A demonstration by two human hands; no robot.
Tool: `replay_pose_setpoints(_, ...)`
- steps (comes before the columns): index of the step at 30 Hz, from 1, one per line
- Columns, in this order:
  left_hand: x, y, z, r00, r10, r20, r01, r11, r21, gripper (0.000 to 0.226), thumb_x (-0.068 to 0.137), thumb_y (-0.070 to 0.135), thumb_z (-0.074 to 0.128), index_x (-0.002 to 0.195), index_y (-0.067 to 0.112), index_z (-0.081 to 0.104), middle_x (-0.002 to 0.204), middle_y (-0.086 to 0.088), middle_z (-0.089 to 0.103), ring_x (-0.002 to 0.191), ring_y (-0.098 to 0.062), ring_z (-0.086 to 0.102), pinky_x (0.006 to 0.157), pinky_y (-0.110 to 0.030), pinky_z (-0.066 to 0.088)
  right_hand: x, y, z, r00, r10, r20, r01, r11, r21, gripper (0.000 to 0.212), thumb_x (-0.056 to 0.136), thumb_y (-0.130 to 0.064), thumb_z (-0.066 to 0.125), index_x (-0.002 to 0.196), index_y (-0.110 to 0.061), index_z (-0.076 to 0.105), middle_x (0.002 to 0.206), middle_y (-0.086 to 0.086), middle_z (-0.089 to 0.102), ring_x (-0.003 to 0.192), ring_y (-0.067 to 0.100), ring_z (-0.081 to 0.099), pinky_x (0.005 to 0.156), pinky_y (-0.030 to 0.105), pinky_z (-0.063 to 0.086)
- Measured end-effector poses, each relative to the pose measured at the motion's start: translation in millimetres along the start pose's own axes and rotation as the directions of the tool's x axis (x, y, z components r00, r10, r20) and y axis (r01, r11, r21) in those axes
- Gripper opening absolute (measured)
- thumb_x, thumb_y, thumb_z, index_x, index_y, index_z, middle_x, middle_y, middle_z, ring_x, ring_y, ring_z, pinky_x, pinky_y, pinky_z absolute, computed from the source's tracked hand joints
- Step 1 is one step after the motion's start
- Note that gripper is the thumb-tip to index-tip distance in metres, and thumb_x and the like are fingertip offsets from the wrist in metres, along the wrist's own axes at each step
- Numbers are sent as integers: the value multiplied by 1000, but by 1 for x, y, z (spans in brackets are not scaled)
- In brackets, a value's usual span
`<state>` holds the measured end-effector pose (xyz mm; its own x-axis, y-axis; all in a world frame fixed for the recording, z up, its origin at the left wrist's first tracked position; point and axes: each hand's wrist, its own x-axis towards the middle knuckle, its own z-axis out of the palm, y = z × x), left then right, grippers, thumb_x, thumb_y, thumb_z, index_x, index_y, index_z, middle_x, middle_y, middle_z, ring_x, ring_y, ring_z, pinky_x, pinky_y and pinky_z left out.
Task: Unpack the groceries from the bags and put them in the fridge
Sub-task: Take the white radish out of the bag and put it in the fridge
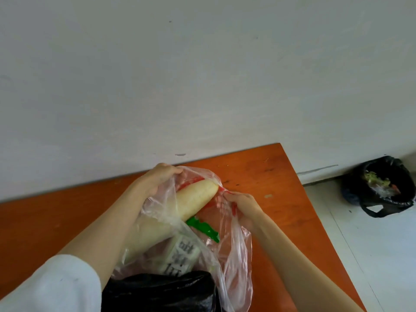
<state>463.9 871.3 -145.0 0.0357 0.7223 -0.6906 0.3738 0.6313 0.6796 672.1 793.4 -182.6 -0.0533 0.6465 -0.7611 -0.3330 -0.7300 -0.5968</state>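
Gripping the clear bag's [234, 244] far rim with my left hand [157, 179], I am pinching its right rim in my right hand [244, 208], fingers curled. Inside it a white radish [193, 199] is lying on the orange table [281, 188], tip poking out far, beside a printed pack [182, 255]; a black bag [162, 293] is sitting nearest

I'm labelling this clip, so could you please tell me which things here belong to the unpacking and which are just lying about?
Part of the job: clear bag, white radish, printed packet, black bag, left hand, right hand.
Lying about: bin bag on the floor, orange table.
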Motion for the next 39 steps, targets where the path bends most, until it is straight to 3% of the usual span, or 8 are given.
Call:
replay_pose_setpoints(4, 10, -4, 2, 998, -54, 24, 53, 998, 19, 25, 91, 28, 52, 84, 11, 68, 84, -2, 66, 83, -15, 57, 80, -30, 42, 18, 7, 12, 997, -34, -74, 27, 995, -96, 26, 94, -8, 52, 70, -3, 60, 57, 9, 57, 46, 18, 51, 48, 26, 46)
replay_pose_setpoints(10, 28, -10, 6, 998, -52, -42, 51, 999, -19, 32, 85, 41, 58, 71, 12, 61, 83, -3, 63, 86, -19, 57, 83, -34, 41, 30, 15, 15, 926, -266, -267, 176, 932, -317, 38, 95, -27, 50, 60, -14, 47, 57, 7, 45, 47, 15, 37, 45, 27, 31)
replay_pose_setpoints(14, 35, -24, 7, 963, -2, -271, 63, 974, 215, 25, 79, 32, 69, 88, 8, 68, 92, -4, 66, 89, -21, 60, 78, -31, 47, 27, 8, 14, 900, -385, -205, 96, 635, -767, 18, 93, -27, 53, 92, -10, 61, 81, 4, 60, 68, 17, 57, 57, 27, 45)
replay_pose_setpoints(21, 7, -44, -23, 944, 250, -214, -121, 869, 480, 38, 81, 25, 70, 115, 20, 55, 112, -5, 56, 99, -18, 53, 82, -29, 43, -4, 23, 8, 776, -631, 16, 256, 292, -922, 18, 91, -16, 56, 106, -11, 65, 105, 4, 58, 99, 20, 52, 84, 29, 47)
replay_pose_setpoints(24, -17, -41, -17, 802, 565, -196, -329, 690, 644, 28, 86, 21, 63, 113, 19, 59, 116, -2, 54, 112, -19, 46, 95, -29, 36, -21, 21, 22, 755, -655, -33, 366, 462, -807, 19, 93, -21, 55, 100, -9, 68, 93, 5, 66, 78, 17, 60, 68, 24, 48)
replay_pose_setpoints(28, -41, -36, 15, 767, 637, 77, -501, 520, 692, 32, 87, 30, 59, 118, 23, 58, 119, 8, 52, 113, -8, 46, 100, -29, 39, -15, 18, 45, 968, -159, -194, 58, 893, -446, 36, 88, -44, 57, 93, -10, 67, 74, 7, 73, 73, 25, 72, 75, 38, 59)
replay_pose_setpoints(34, -37, -76, 12, 901, 425, 84, -266, 390, 882, 101, 58, 66, 67, 141, 29, 23, 145, 6, 31, 131, -17, 34, 109, -41, 33, -6, 13, 67, 997, 75, -22, -73, 995, 70, 26, 85, -32, 66, 88, -13, 48, 96, 13, 62, 94, 27, 62, 83, 35, 53)
replay_pose_setpoints(39, -44, -66, 14, 891, 453, 14, -231, 429, 873, 97, 58, 67, 68, 138, 28, 29, 138, 7, 43, 121, -14, 46, 97, -34, 44, -11, 13, 79, 999, -3, -51, 3, 1000, 2, 30, 82, -31, 70, 95, -9, 54, 100, 14, 65, 97, 30, 64, 83, 41, 55)
